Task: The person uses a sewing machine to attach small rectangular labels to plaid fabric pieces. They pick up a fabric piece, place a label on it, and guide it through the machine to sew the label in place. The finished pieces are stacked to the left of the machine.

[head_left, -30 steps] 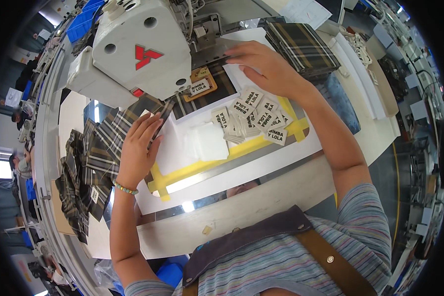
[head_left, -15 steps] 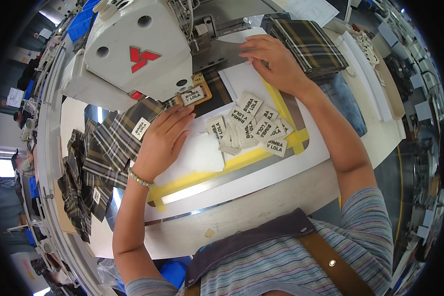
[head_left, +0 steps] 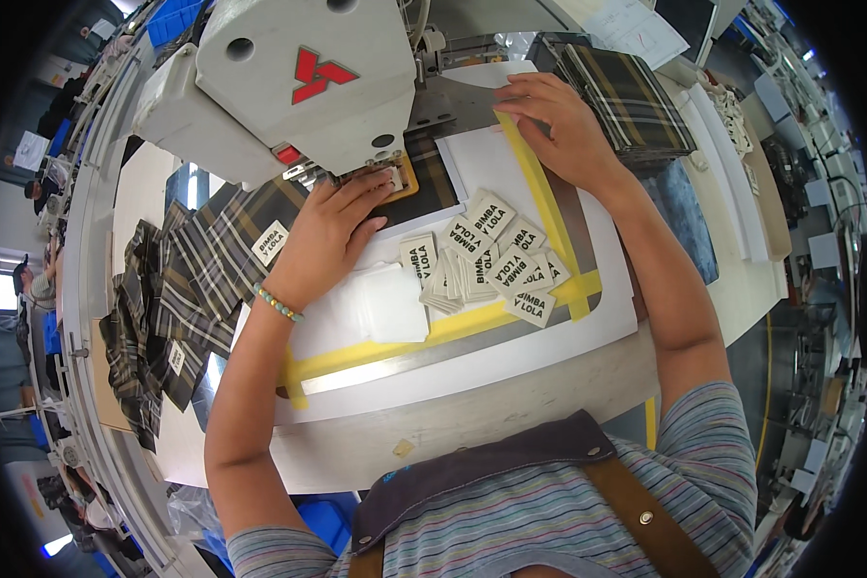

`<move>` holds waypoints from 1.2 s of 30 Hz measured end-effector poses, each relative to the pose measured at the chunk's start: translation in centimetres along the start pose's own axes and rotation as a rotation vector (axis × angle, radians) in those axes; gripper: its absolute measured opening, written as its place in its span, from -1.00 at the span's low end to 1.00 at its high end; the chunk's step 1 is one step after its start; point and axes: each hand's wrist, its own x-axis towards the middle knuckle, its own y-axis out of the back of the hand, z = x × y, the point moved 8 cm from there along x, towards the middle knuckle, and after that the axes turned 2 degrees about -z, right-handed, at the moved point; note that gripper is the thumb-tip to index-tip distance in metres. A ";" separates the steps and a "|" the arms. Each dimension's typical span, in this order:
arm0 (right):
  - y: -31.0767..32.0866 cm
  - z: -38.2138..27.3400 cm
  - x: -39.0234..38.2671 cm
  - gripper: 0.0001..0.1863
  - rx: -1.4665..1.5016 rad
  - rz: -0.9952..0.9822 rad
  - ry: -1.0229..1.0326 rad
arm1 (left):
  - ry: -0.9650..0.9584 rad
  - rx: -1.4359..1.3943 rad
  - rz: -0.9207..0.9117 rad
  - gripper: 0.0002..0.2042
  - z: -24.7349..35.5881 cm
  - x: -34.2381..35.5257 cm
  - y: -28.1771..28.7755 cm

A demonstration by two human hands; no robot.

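Note:
My left hand [head_left: 329, 236] reaches up to the yellow clamp frame [head_left: 407, 182] under the white sewing machine head [head_left: 303, 125], fingertips resting on a small white label [head_left: 394, 179] there, fingers extended. Dark plaid fabric [head_left: 433, 197] lies under the frame. My right hand [head_left: 568, 135] lies near the upper corner of the yellow-taped plate [head_left: 511, 135], fingers apart and loosely bent, holding nothing visible. Between my hands lie several loose printed labels [head_left: 520, 275] and a pile of blank white pieces [head_left: 387, 306]. Left of my left hand, plaid pieces [head_left: 202, 265] are heaped, some with labels on.
A folded stack of plaid fabric [head_left: 631, 106] sits at back right beside long white strips [head_left: 742, 183]. A blue bin [head_left: 167, 21] is at back left, another [head_left: 323, 525] below the table's near edge [head_left: 424, 433]. Other workstations line both sides, with a person [head_left: 39, 279] at far left.
My left hand has moved right and up from the plaid pieces onto the clamp frame. My right hand has shifted slightly up and right. The view has shifted a little.

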 end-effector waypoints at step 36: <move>-0.5 -0.8 0.1 -0.77 0.053 -0.015 -0.020 | 0.055 -0.018 0.037 -0.60 -2.9 0.4 0.0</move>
